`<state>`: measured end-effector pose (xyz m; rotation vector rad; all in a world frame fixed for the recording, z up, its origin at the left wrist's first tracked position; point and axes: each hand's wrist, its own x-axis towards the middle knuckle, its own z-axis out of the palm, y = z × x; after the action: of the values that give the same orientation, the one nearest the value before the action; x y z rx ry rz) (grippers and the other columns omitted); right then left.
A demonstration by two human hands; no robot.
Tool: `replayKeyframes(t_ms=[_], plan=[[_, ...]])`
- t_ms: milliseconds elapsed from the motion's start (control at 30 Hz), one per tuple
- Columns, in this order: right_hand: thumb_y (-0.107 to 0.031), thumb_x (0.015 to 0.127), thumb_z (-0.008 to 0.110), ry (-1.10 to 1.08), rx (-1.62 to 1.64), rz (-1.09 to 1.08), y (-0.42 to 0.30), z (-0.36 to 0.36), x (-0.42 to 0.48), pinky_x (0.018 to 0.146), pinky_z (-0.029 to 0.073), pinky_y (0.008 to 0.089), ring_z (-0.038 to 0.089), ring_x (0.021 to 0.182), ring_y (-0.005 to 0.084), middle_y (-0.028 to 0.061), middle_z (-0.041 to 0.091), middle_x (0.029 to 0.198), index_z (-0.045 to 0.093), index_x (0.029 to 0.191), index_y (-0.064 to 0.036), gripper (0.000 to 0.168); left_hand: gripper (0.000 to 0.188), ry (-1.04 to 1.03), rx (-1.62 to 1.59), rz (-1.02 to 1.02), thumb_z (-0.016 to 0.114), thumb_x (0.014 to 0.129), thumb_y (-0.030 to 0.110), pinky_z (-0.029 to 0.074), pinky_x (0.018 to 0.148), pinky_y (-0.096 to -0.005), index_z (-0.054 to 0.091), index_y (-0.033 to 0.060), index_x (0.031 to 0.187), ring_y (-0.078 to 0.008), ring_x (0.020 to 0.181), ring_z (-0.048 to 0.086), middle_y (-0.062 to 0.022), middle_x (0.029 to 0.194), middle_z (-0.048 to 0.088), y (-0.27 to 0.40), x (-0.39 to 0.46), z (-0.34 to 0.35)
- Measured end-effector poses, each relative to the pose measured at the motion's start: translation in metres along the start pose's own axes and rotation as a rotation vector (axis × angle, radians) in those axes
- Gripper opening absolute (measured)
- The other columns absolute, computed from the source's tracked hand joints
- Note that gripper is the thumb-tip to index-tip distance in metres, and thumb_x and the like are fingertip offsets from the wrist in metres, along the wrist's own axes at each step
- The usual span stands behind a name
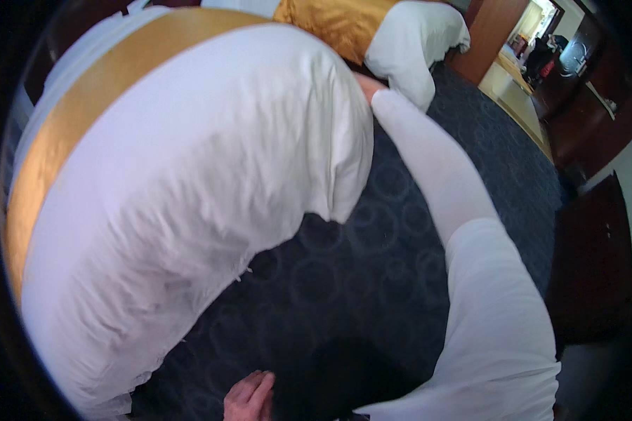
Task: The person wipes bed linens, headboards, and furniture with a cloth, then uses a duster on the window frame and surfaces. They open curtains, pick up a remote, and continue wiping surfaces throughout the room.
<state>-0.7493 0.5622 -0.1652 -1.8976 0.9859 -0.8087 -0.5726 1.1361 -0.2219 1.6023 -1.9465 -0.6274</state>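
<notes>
A bed with a white sheet (pixel 205 152) fills the left side, its loose, wrinkled edge hanging over the floor. Across the bed runs a gold bed runner (pixel 84 123). My right hand (pixel 368 87), at the end of a white sleeve, reaches to the bed's far corner and touches the hanging sheet there. Its fingers are hidden behind the cloth, so their grip cannot be told. Low in the picture, my left hand (pixel 248 397) is over the carpet, apart from the bed. The fingers are curled together with nothing visible in them.
A second bed with white bedding (pixel 416 39) and a gold cover (pixel 337 23) stands beyond. Dark blue carpet (pixel 316 284) with ring patterns lies between bed and furniture. Dark wood furniture (pixel 590 263) borders the right. A doorway (pixel 511 68) opens at the upper right.
</notes>
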Motion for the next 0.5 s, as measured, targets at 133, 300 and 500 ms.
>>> replayKeyframes(t_ms=[133, 300, 500], plan=[[-0.022, 0.08, 0.065, 0.036, -0.068, 0.058, -0.007, 0.007, -0.029, 0.099, 0.039, 0.0391, 0.046, 0.119, 0.0278, 0.0182, 0.044, 0.135, 0.043, 0.132, -0.003, 0.06, 0.044, -0.27, 0.0, 0.002, 0.059, 0.081, 0.009, 0.048, 0.081, -0.0448, 0.051, 0.0032, 0.124, -0.0382, 0.096, 0.056, -0.0187, 0.112, 0.057, -0.018, -0.036, -0.001], [-0.025, 0.081, 0.065, 0.03, -0.084, 0.184, -0.006, 0.028, -0.064, 0.098, 0.04, 0.0383, 0.048, 0.118, 0.0258, 0.0172, 0.044, 0.134, 0.041, 0.134, -0.003, 0.061, 0.046, -0.626, -0.014, -0.189, 0.049, 0.085, 0.022, 0.046, 0.083, -0.0465, 0.049, 0.0034, 0.127, -0.0355, 0.103, 0.054, -0.0164, 0.117, 0.054, -0.008, -0.106, -0.031], [-0.033, 0.081, 0.067, -0.247, 0.05, 0.301, 0.007, 0.044, -0.132, 0.101, 0.038, 0.0342, 0.041, 0.125, 0.0229, 0.0147, 0.04, 0.139, 0.035, 0.138, 0.001, 0.073, 0.043, -0.577, -0.112, -0.172, 0.052, 0.085, 0.024, 0.048, 0.075, -0.0442, 0.052, 0.0045, 0.123, -0.0329, 0.098, 0.055, -0.0157, 0.113, 0.055, 0.026, -0.149, -0.021]])
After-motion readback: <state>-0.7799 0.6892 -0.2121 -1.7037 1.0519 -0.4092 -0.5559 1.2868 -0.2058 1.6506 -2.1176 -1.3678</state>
